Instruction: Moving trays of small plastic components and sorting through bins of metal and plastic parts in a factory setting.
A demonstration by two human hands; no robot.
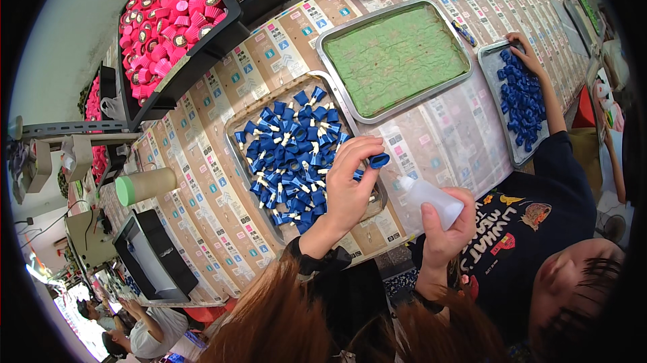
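The left grip [350, 177] is pinched closed on one blue cap [379, 160]. The cap sits at the tips of the thumb and finger, on the right side of the hand. Its round, dark mouth faces right and a bit down, on the side where the bottle [437, 204] is. Fingers hide much of the cap, so it is hard to be sure, but its long line seems to run back left into the pinch.

The right grip [450, 218] is closed around the soft white bottle, with the thumb on its side. The bottle lies on a slant. Its fat end is low and to the right, and its nozzle [406, 182] points up and left at the cap. The nozzle is near the cap.

The left grip is over the right side of a tray [290, 88] full of blue caps with little white bits. Just above that tray on the counter [209, 228] is a green tray [397, 56]. To the right, another person's hand [529, 59] touches the top edge of a long tray [493, 59] with more blue things in it. At the top left is a black tub [195, 70] of pink cups.
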